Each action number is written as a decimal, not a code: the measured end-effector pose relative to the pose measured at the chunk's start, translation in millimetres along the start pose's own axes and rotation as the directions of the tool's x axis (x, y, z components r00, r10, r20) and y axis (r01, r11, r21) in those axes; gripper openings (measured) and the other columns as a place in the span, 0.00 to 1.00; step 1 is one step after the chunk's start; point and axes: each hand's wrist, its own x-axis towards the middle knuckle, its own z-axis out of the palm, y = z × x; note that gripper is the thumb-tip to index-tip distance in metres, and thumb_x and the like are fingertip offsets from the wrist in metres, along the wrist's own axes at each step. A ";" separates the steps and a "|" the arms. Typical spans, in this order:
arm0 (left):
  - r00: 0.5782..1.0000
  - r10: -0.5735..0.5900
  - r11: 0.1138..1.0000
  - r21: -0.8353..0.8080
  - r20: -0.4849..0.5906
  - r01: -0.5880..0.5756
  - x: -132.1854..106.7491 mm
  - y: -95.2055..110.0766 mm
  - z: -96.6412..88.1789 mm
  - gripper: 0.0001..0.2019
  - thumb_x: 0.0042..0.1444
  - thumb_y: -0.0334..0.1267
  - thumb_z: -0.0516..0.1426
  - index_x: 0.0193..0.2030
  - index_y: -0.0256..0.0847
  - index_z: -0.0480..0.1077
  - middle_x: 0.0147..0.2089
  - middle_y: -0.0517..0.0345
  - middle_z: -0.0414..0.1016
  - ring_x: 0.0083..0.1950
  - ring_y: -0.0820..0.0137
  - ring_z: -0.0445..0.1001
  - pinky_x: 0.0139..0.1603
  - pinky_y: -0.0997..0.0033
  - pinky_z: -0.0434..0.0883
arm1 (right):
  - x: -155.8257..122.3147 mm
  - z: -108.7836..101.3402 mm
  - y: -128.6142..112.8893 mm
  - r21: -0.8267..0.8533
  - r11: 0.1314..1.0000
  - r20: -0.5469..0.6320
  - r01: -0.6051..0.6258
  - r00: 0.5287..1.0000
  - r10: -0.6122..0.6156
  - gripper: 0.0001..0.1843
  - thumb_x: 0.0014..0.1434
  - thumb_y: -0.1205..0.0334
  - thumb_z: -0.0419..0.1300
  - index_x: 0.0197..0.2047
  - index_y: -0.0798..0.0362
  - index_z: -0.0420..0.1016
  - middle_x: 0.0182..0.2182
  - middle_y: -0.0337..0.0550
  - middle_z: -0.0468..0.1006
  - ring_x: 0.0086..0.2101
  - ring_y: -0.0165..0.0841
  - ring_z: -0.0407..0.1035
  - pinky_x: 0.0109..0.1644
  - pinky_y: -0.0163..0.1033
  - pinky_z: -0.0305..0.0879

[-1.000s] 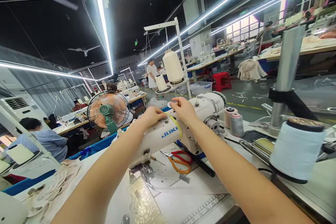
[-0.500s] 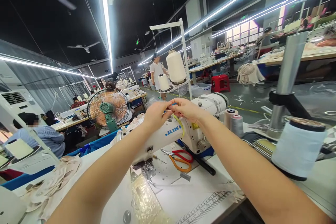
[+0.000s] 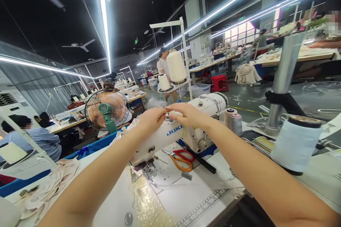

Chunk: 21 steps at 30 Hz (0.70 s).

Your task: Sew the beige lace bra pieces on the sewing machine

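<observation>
Both my hands meet above the top of a white JUKI sewing machine point(image 3: 160, 138). My left hand point(image 3: 150, 120) is closed in a pinch, fingertips touching those of my right hand point(image 3: 186, 113), also pinched. Whatever they hold is too fine to make out; a thin thread seems to run up toward the thread stand point(image 3: 183, 53). A yellow strip point(image 3: 183, 126) hangs on the machine just below my right hand. Two cream thread cones point(image 3: 176, 65) sit on the stand behind.
Red and orange scissors point(image 3: 182, 159) lie on the white table point(image 3: 191, 198) behind the machine. Small thread spools point(image 3: 233, 122) and a big pale blue cone point(image 3: 295, 143) stand at right by a metal post point(image 3: 282, 78). A fan point(image 3: 105, 110) and beige fabric pieces point(image 3: 50, 188) are left. Other people work beyond.
My hands came together from apart on the machine top and lifted slightly; the fingertips now touch in a pinch. The view shifted a little to the right.
</observation>
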 end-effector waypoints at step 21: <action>0.947 -0.114 0.986 0.150 0.299 0.071 11.9 -1.4 6.0 0.11 0.54 0.36 0.49 0.33 0.43 0.73 0.37 0.54 0.77 0.39 0.62 0.74 0.33 0.70 0.66 | 44.5 2.3 27.6 -0.607 0.732 0.179 -0.308 0.845 0.504 0.13 0.60 0.54 0.56 0.34 0.56 0.72 0.32 0.40 0.74 0.32 0.29 0.69 0.39 0.39 0.67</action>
